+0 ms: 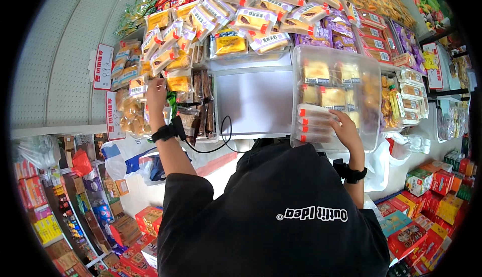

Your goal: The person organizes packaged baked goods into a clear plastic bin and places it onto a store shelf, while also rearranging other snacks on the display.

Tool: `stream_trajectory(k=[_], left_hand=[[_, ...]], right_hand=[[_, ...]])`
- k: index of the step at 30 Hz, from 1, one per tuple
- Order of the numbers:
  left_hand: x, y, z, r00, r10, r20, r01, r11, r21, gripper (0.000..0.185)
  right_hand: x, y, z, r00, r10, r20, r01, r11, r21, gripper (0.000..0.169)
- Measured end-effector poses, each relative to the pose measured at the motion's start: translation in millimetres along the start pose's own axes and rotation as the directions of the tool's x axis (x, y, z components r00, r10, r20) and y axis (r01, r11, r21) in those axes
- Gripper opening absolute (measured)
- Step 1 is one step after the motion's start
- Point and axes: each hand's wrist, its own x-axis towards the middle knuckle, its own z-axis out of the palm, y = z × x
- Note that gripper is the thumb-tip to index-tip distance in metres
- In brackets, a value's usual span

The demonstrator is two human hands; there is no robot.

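My left hand [156,94] reaches in among wrapped breads at the left, right beside a purple-and-white pastry packet [138,86]. Its fingertips are partly hidden, so whether it holds anything is unclear. At the right, a translucent plastic bin [371,126] contains wrapped toast packs [317,73] and a row of clear-wrapped pastries with red ends [310,123]. My right hand [345,129] lies over the right ends of that row, its fingers apart and touching the wrappers.
Loose purple-and-white packets [256,21] are heaped at the back. Between the bins is a white display surface [254,100]. A black cable [203,151] loops from my left wrist. Price signs [103,66] stand at the left edge; stacked boxes [406,235] are behind me.
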Motion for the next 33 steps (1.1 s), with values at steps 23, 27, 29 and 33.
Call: stream_trajectory(k=[23,27,29,33], left_hand=[[34,-179,21,0.669,-0.723,-0.171,0.443,0.573,-0.689,0.041],[37,-154,6,0.615,-0.788,0.026,0.517,0.378,-0.768,0.032],[38,-148,3,0.602,-0.797,0.052,0.516,0.339,-0.787,0.029],[47,-156,-2,0.576,-0.817,-0.009,0.559,0.402,-0.725,0.032]], right_hand=[[-22,-5,15,1.0,0.021,-0.02,-0.022,1.0,-0.017,0.052],[-22,-8,14,0.997,0.081,-0.007,-0.081,0.996,-0.024,0.053],[-23,-4,17,0.998,0.052,-0.021,-0.053,0.998,-0.029,0.053],[-25,-5,17,0.998,0.054,-0.037,-0.054,0.998,-0.009,0.055]])
